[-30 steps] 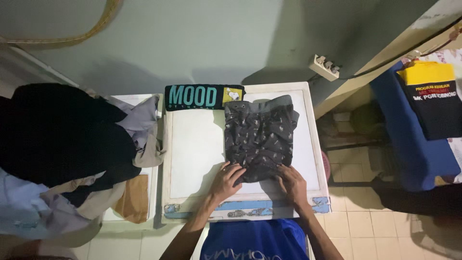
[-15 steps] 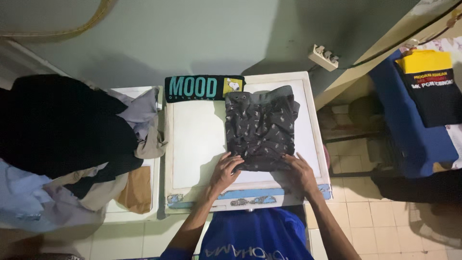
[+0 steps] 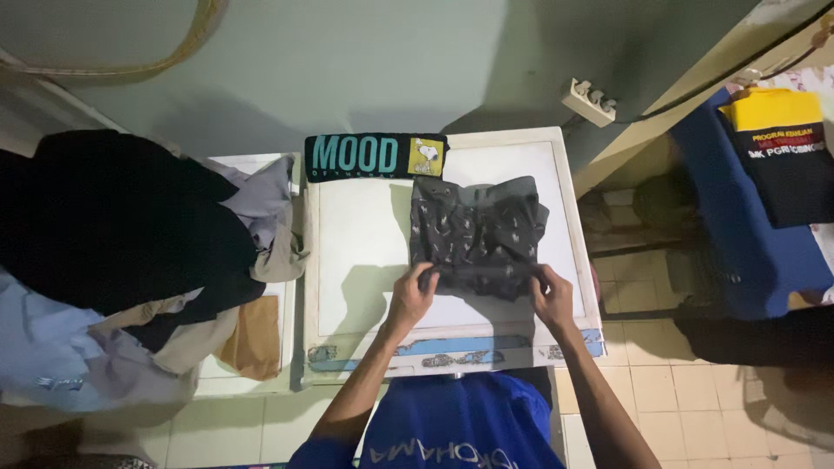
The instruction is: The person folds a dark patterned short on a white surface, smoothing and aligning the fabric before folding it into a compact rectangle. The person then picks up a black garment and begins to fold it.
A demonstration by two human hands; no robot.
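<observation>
A person in a blue top [image 3: 452,434] stands at the near edge of a white table [image 3: 365,252] and looks down on it. Both hands are on a dark grey cloth with small light marks [image 3: 478,230]. The cloth lies on the right half of the table, folded into a rough square.

The left hand [image 3: 413,295] holds the near left corner of the cloth. Its fingers are curled together and pinch the near edge. The right hand [image 3: 552,295] holds the near right corner the same way, with its fingers closed on the edge. The near edge is lifted a little and looks rolled or folded over between the two hands. The far part of the cloth lies flat on the table.

At the far edge of the table lies a folded black shirt with big teal letters and a small yellow picture [image 3: 375,156]. It is just beyond the grey cloth.

To the left of the table is a big pile of clothes [image 3: 122,260], black on top, with pale blue, grey and tan ones under it. On the far right a yellow and black shirt [image 3: 786,148] hangs over something blue. A white plug strip [image 3: 589,102] sits on the wall at the far right.
</observation>
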